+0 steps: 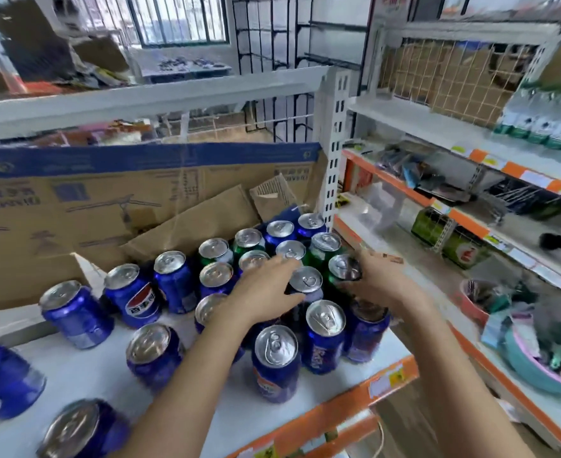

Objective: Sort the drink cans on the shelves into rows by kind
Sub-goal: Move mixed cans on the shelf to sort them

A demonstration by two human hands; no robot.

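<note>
Several blue cola cans (133,297) and green soda cans (323,247) stand mixed on the white shelf (84,375). The green ones cluster at the back right. My left hand (265,292) wraps its fingers round a blue can (306,281) in the middle of the cluster. My right hand (376,279) grips a green can (343,267) just to the right of it. Both cans stand upright among their neighbours. More blue cans (275,361) stand in front near the shelf's orange edge.
Flattened cardboard boxes (74,206) lean behind the cans. A white perforated upright (333,153) bounds the shelf on the right. Beyond it, orange-edged shelves (470,223) hold packets, a green box and a pink and teal basin (536,365).
</note>
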